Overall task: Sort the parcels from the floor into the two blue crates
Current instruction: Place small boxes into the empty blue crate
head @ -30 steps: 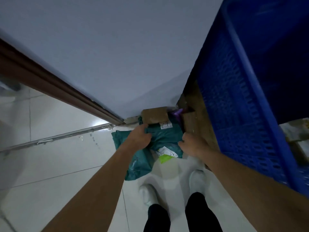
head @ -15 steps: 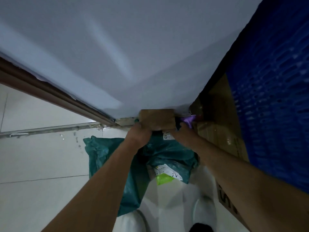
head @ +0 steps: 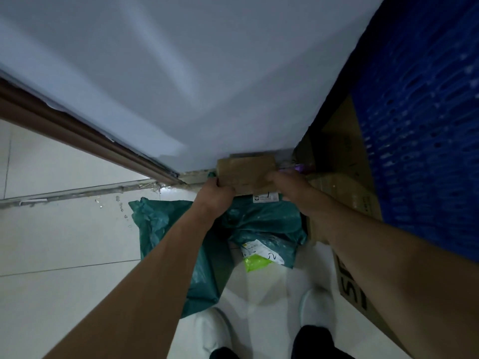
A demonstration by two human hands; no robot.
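Left hand (head: pixel 216 194) and right hand (head: pixel 291 189) grip brown parcel (head: pixel 245 171), long axis left-right along wall (head: pixel 207 86); teal mailers (head: pixel 261 224) adjoin, carton (head: pixel 344 198) at right.

left grip (head: pixel 216 191), right grip (head: pixel 289 186) moved off teal bag (head: pixel 261 224) onto brown box (head: pixel 245 171).

The left hand (head: pixel 215 195) and right hand (head: pixel 290 189) are bare, and so are both arms (head: pixel 155 268). On the feet are white shoes (head: pixel 212 330) with round toes, under dark trousers (head: pixel 315 343)
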